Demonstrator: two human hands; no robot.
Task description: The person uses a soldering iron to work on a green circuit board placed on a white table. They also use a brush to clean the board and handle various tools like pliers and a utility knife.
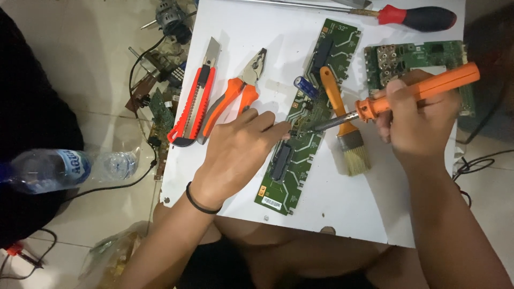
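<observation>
Centre of frame: long circuit board (308,115), green with pale traces, black blocks and a blue capacitor (305,86). Right of centre: soldering iron (407,96), orange handle, grey metal tip. Beneath it: brush (347,128), orange handle, straw-coloured bristles. Upper right: second green board (423,59) with beige connectors. Top edge: screwdriver (415,17), red and black grip. Upper left of the white panel (342,203): utility knife (194,104), red and black; pliers (235,96), orange grips. Left wrist: black band (199,202). Far left: clear bottle (64,168), blue label.
</observation>
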